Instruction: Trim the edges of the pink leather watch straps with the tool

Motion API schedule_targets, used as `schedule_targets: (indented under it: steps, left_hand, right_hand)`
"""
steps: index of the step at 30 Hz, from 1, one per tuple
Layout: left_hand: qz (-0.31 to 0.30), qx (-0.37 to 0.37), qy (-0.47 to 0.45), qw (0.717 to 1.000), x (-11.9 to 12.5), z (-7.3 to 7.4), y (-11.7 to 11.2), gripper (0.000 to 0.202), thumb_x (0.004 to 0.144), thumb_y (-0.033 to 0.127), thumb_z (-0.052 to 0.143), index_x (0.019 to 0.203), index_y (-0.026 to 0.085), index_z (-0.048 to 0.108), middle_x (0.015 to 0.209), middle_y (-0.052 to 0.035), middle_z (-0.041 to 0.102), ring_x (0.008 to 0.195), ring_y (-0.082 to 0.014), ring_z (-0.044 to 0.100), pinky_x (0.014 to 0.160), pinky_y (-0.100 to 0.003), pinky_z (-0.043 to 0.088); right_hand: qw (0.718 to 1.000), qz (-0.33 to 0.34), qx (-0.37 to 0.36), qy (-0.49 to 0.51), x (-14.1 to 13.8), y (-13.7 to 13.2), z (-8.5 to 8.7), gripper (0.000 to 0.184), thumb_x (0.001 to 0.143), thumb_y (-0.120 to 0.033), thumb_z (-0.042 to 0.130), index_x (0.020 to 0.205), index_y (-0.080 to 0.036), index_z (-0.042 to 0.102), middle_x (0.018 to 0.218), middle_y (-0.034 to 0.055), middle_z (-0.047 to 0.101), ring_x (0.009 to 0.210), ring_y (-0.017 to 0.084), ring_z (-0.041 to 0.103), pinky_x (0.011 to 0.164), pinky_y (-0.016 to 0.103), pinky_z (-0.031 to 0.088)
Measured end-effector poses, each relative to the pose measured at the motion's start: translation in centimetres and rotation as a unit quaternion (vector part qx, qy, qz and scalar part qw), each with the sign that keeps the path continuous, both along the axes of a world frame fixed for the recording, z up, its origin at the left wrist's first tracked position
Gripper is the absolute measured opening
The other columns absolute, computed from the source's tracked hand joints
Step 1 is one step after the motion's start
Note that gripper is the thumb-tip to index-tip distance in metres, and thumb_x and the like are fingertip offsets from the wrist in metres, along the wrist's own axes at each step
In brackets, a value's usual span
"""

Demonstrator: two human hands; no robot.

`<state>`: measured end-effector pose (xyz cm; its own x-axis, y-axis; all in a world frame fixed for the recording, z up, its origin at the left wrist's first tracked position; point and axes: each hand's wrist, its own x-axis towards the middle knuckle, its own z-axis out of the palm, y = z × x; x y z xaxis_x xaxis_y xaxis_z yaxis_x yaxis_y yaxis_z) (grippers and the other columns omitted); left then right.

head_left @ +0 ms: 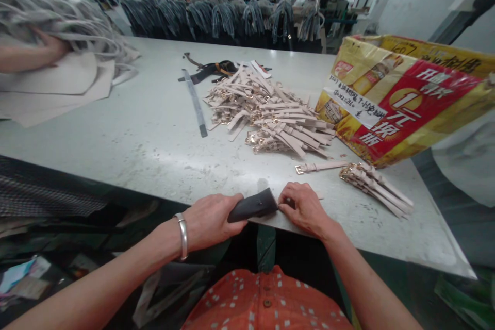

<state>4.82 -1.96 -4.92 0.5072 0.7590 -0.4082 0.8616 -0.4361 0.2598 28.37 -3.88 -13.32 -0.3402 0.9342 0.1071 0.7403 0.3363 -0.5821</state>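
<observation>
My left hand is closed round a dark grey flat piece at the table's near edge. My right hand pinches the other end of that piece, fingers pressed together over something small I cannot make out. A single pale pink strap with a gold buckle lies just beyond my right hand. A small bundle of the same straps lies to its right. A large heap of pink buckled straps covers the middle of the table.
A red and yellow printed carton stands at the right on the grey table. A long grey strip and dark straps lie beyond the heap. Another person's hand rests on grey bundles and pale sheets at far left.
</observation>
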Motion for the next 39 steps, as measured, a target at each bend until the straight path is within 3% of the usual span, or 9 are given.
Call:
schedule_targets:
  steps: [6,13,19,24,33,39]
  left_hand:
    - [0.010,-0.018,-0.027,0.999,0.0,-0.2,0.2,0.019,0.076,0.039,0.048,0.084,0.024,0.057,0.067,0.0001,0.062,0.060,-0.0164,0.059,0.053,-0.023,0.036]
    - [0.038,-0.028,-0.023,0.999,-2.0,-0.5,-0.7,0.019,0.076,0.040,0.048,0.083,0.024,0.056,0.066,0.0011,0.061,0.060,-0.0160,0.057,0.052,-0.022,0.035]
    - [0.051,-0.038,-0.037,0.997,-2.6,-0.8,-1.1,0.019,0.077,0.040,0.047,0.083,0.024,0.056,0.069,0.0007,0.062,0.062,-0.0164,0.059,0.053,-0.022,0.036]
    - [0.062,-0.033,-0.052,0.996,-2.6,-1.1,-1.1,0.022,0.076,0.041,0.048,0.085,0.024,0.058,0.072,0.0000,0.064,0.063,-0.0170,0.060,0.054,-0.022,0.038]
    - [0.061,-0.020,-0.071,0.995,-2.7,-1.4,-1.2,0.022,0.075,0.041,0.049,0.084,0.024,0.059,0.069,-0.0005,0.064,0.061,-0.0171,0.060,0.055,-0.023,0.038]
    - [0.072,-0.032,-0.080,0.994,-2.7,-1.3,-1.2,0.022,0.075,0.041,0.050,0.083,0.023,0.059,0.069,-0.0006,0.064,0.061,-0.0165,0.060,0.055,-0.023,0.039]
  right_hand:
    - [0.999,-0.011,-0.037,0.002,0.0,0.3,0.4,0.006,0.081,-0.022,0.055,0.076,-0.019,0.057,0.076,-0.0011,0.059,0.076,0.014,0.050,0.071,0.027,0.028]
    - [1.000,-0.026,-0.010,-0.009,-0.8,-0.1,0.8,0.013,0.081,-0.027,0.056,0.093,-0.023,0.060,0.077,-0.0012,0.060,0.074,0.014,0.051,0.072,0.028,0.027]
    - [0.999,-0.035,0.020,-0.015,-1.5,0.2,0.9,0.011,0.075,-0.020,0.058,0.081,-0.023,0.067,0.077,0.0001,0.061,0.073,0.014,0.053,0.077,0.030,0.028]
    - [0.999,-0.035,-0.012,0.024,-1.8,0.8,0.7,0.023,0.070,-0.010,0.053,0.079,-0.024,0.069,0.077,-0.0012,0.063,0.065,0.011,0.053,0.073,0.028,0.033]
    - [0.998,-0.035,-0.028,0.032,-2.0,0.8,0.6,0.007,0.071,-0.022,0.060,0.071,-0.022,0.067,0.071,-0.0006,0.063,0.068,0.013,0.054,0.071,0.028,0.034]
    - [0.997,-0.040,-0.044,0.045,-2.0,1.1,0.3,0.006,0.068,-0.022,0.062,0.069,-0.022,0.068,0.068,-0.0010,0.063,0.064,0.012,0.053,0.064,0.026,0.035]
